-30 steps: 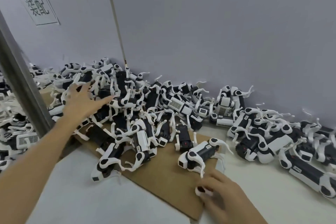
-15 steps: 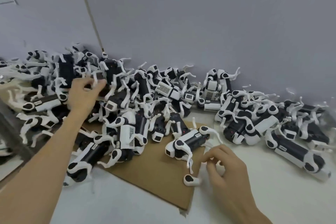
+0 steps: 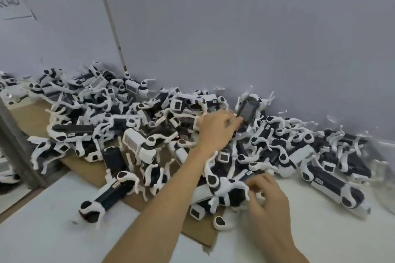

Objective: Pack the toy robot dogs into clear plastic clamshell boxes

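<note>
A big heap of black-and-white toy robot dogs (image 3: 136, 143) lies along the wall. My left hand (image 3: 215, 128) reaches across over the heap's middle. Its fingers are closed on a blurred dark dog (image 3: 249, 108) near the wall. My right hand (image 3: 267, 194) is low at the front, with fingers and thumb curled on the rear of a nearer dog (image 3: 222, 188) lying at the cardboard's edge. A loose white-and-black part (image 3: 220, 222) lies just in front of that dog. I see no clamshell box.
A brown cardboard sheet (image 3: 198, 230) lies under the heap on the white table (image 3: 42, 232). A grey metal post (image 3: 12, 134) stands at the left. A thin pole (image 3: 111, 19) leans on the grey wall, which also bears a paper sign (image 3: 12, 0).
My left hand has swung from the heap's left side to its middle right and closed on a dog. My right hand has moved onto the near dog. The view has shifted.
</note>
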### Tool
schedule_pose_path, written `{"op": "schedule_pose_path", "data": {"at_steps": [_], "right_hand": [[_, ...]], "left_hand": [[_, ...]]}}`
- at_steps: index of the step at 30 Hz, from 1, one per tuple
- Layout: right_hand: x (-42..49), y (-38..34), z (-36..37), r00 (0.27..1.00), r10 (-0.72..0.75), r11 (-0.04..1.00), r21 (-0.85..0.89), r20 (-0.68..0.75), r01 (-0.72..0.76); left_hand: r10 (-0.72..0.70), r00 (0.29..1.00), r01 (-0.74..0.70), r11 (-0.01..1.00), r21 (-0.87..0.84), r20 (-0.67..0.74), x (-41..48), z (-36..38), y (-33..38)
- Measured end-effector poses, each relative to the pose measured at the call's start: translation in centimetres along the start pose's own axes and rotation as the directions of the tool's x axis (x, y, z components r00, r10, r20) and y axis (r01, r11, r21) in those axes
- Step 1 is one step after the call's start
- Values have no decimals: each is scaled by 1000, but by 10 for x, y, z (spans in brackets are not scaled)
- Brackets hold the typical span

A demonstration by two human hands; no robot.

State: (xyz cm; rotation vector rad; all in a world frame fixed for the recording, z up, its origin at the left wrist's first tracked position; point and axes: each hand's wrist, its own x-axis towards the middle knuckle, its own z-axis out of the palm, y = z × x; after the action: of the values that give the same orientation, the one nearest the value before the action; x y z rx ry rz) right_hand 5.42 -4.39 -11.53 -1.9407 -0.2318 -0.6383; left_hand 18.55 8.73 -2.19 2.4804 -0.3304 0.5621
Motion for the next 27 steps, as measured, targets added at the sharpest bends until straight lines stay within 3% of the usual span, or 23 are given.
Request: {"op": "schedule_pose_path", "data": {"at_steps": [2, 4, 5, 7, 9, 10, 12, 14, 15, 18, 20, 23, 25, 27], "right_hand": [[1, 2, -3, 999, 43, 999, 30, -15, -43], [1, 3, -4, 999, 41, 999, 26, -11, -40], [0, 2, -3, 999, 35, 999, 19, -4, -35], [0, 2, -2, 1000, 25, 1000, 2, 7, -25], [1, 3, -1, 1000, 10, 1000, -20, 10, -10], [2, 3, -1, 1000, -1, 1000, -28, 12, 1], [2, 2, 0, 999, -40, 998, -41, 1, 40], [4, 0, 2, 999, -49, 998, -34, -6, 49], [4, -1, 2, 999, -37, 999, -23, -9, 37], [6, -2, 3, 1000, -18, 1000, -23, 7, 18], [6, -4, 4, 1000, -13, 1000, -22, 5, 13], [5, -8, 5, 1000, -10, 1000, -4, 0, 10], [4, -4, 5, 999, 20, 1000, -6, 35, -20], [2, -3, 4, 997, 59, 998, 25, 52, -60]], "left_hand": [[31, 991, -37, 998, 43, 127, 8, -2, 10], [23, 972, -6, 997, -71, 234, 15, -25, 7], [4, 984, 18, 992, -122, 177, 14, -44, 0], [-50, 986, 44, 998, -40, -156, 10, -93, -30], [-111, 898, 195, 968, 159, -425, -3, -147, -80], [-219, 866, 339, 918, 206, -450, -11, -173, -111], [-513, 785, 614, 718, 327, -348, -27, -212, -171], [-698, 686, 699, 556, 450, -203, -36, -226, -212], [-732, 668, 695, 551, 462, -134, -35, -226, -223], [-733, 676, 648, 643, 409, 81, -11, -218, -220], [-711, 702, 611, 633, 475, 43, -3, -202, -215], [-610, 781, 552, 572, 607, -135, -10, -175, -202], [-489, 865, 460, 677, 574, -116, -13, -159, -188], [-378, 925, 335, 856, 393, 35, -2, -140, -168]]}}
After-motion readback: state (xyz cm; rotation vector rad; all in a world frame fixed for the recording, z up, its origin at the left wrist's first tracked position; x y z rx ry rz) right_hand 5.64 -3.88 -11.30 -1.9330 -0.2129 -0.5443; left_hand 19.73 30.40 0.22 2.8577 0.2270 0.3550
